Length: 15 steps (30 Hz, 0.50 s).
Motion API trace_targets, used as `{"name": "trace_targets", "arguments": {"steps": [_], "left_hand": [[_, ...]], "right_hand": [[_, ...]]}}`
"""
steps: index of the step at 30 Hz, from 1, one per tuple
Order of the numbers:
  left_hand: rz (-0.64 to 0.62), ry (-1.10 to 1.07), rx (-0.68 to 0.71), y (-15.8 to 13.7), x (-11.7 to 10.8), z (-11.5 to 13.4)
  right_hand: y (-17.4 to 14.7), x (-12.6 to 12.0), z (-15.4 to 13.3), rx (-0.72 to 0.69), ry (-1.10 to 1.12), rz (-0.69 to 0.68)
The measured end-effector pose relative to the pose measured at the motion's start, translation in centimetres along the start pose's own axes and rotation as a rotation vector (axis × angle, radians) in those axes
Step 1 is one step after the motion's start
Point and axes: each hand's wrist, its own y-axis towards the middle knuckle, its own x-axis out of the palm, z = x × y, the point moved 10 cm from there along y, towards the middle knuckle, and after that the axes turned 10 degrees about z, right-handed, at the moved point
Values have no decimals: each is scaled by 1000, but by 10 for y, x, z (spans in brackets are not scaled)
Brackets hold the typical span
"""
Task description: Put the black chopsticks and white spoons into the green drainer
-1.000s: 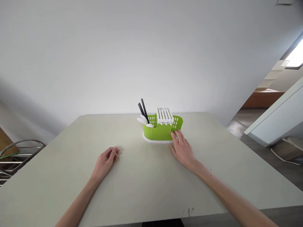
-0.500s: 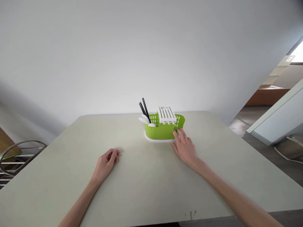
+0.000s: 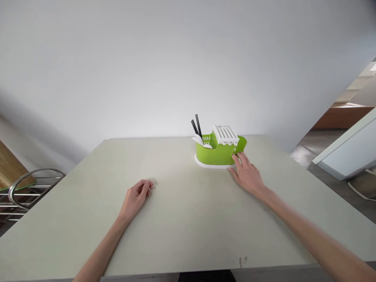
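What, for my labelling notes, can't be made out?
Head view: lower ends of the chopsticks, hidden by the green caddy.
Head view: caddy's lower right corner, behind the right hand.
Head view: palm of the left hand, hidden by curled fingers.
Head view: rest of metal rack, cut by left edge.

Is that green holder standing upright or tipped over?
Upright: the green holder sits on its white base, with black chopsticks sticking up from it.

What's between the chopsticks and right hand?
Head view: the middle of the green caddy, topped by a white rack, lies between chopsticks and right hand.
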Motion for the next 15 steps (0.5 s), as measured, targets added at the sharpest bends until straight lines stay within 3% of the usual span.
{"name": "trace_targets", "arguments": {"steps": [7,15], "left_hand": [[8,22,-8,5,-9,-14],[18,33,27,5,-9,-4]], "right_hand": [[6,12,30,23,-31,-55],[6,20,43,73,-39,-57]]}}
